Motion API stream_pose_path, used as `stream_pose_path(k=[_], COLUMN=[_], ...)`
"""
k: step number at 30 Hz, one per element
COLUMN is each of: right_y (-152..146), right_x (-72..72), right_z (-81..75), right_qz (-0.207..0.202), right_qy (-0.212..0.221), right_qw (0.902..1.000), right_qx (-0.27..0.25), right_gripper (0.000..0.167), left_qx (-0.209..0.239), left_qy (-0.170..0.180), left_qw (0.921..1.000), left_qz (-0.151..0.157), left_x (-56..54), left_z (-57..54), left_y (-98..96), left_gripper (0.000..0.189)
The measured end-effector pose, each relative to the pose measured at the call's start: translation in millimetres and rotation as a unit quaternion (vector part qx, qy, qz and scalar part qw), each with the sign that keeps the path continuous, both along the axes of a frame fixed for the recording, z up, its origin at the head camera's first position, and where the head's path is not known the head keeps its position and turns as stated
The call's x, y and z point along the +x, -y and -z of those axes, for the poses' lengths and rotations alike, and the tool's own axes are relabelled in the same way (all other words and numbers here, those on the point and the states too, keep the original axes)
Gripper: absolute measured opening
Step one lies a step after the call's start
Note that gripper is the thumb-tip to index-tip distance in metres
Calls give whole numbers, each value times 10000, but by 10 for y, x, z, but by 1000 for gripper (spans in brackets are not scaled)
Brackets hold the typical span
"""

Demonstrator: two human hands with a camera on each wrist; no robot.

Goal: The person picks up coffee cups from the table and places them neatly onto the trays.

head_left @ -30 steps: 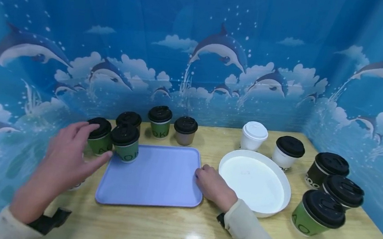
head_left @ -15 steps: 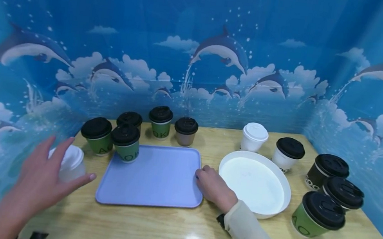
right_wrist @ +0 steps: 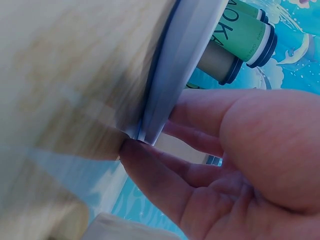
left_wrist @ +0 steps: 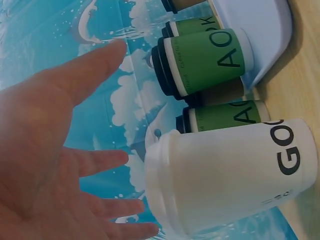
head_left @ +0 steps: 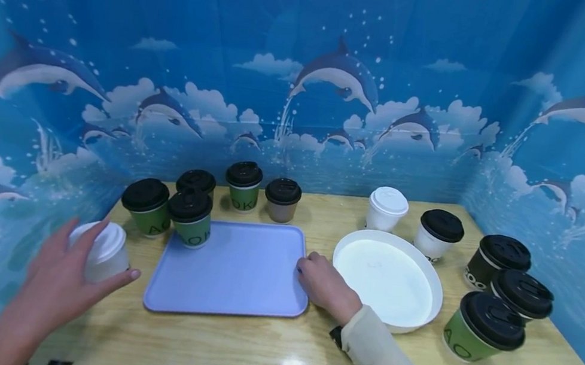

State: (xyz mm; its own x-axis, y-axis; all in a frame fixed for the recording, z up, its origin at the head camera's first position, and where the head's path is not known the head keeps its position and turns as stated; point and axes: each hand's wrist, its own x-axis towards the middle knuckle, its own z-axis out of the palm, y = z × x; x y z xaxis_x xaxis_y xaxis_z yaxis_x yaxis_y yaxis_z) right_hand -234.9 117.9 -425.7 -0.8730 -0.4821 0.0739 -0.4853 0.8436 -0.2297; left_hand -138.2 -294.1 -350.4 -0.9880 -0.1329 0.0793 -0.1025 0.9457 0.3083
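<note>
White paper cup with a white lid (head_left: 106,260) sits just left of the flat lavender rectangular tray (head_left: 230,275), and a green paper cup with a black lid (head_left: 194,228) hides the tray's far left corner. Round white shallow pan (head_left: 386,283) is over on the right, more lidded cups (head_left: 494,317) around it. Pale wood-grain worktop (head_left: 198,346), blue dolphin-print curtain (head_left: 265,41) behind. Left hand (head_left: 59,282) has its fingers spread around the white cup, can't tell if they touch; right hand (head_left: 326,286) pinches the tray's right edge.
</note>
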Motion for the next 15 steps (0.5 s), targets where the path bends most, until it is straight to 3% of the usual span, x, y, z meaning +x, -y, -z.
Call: stream_pose_path(k=[7, 15], right_y=[9, 12], right_x=[4, 6], right_z=[-11, -15], right_qz=[-18, 68], right_qy=[21, 92], right_qw=[10000, 9999], right_qx=[15, -22], right_gripper=[18, 18], left_qx=[185, 261], left_qy=[-106, -339], left_qw=[9998, 9990], left_qz=[53, -152], left_x=[15, -7], left_z=[84, 143], left_y=[25, 20], left_gripper=[111, 106])
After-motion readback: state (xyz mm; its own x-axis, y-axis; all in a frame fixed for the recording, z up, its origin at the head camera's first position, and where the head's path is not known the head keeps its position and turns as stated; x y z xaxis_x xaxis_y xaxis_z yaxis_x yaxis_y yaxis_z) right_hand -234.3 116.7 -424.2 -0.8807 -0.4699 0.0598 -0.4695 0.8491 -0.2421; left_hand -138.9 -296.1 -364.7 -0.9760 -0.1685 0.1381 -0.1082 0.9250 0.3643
